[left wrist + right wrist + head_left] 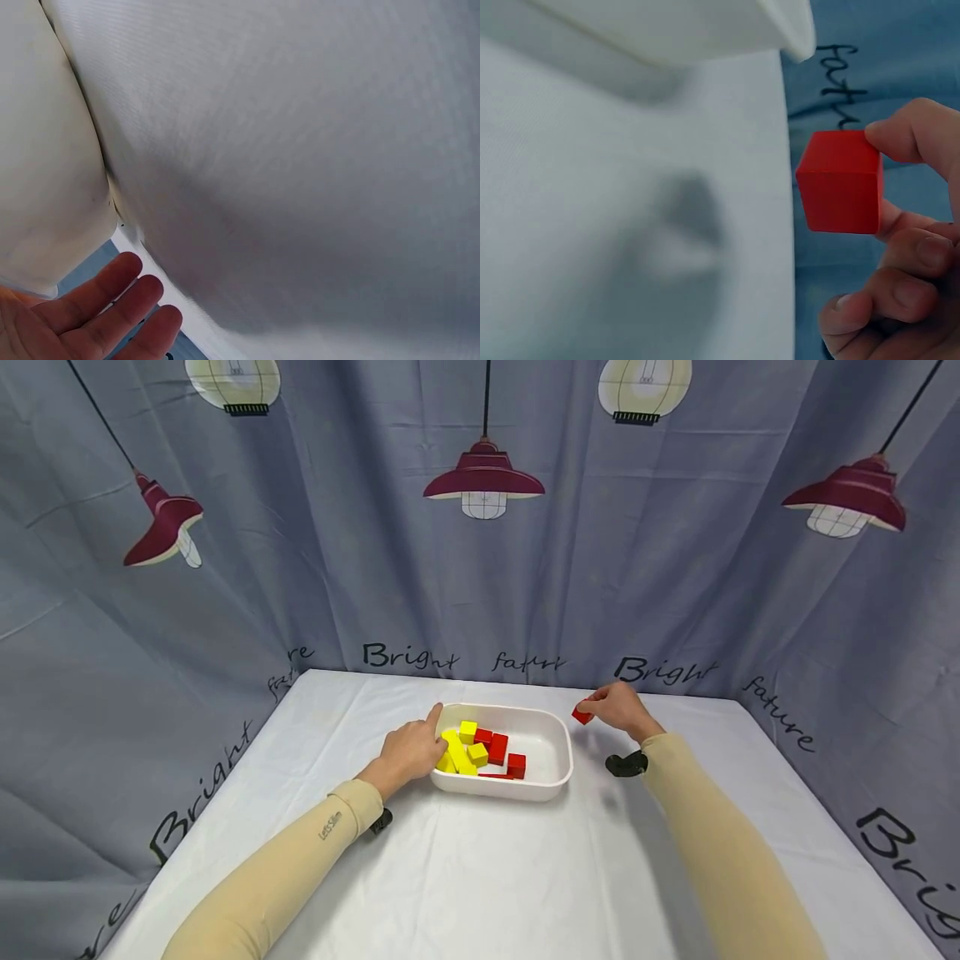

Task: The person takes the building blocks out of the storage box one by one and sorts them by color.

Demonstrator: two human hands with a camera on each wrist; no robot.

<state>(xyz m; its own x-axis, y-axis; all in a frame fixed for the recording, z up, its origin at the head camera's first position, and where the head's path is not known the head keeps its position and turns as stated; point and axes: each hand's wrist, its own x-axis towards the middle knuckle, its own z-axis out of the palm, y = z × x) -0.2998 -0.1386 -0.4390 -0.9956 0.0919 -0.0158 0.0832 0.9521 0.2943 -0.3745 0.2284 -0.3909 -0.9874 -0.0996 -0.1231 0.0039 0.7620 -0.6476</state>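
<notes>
A white plastic tub (555,758) stands on the table with several yellow blocks (459,752) in its left half and several red blocks (498,748) near its middle. At the tub's left end, my left hand (408,752) holds the rim, the index finger stretched along it and the thumb at the edge. Three fingers (124,307) of that hand extend beside the tub's outer wall in the left wrist view. My right hand (621,706) pinches a red cube (841,184) between thumb and finger, above the table, right of the tub and apart from it.
A white cloth (480,877) covers the table. Behind and at both sides hangs a grey-blue curtain (360,568) printed with lamps and lettering. Black wrist-camera mounts (627,765) sit under the cuffs of the beige sleeves (720,835).
</notes>
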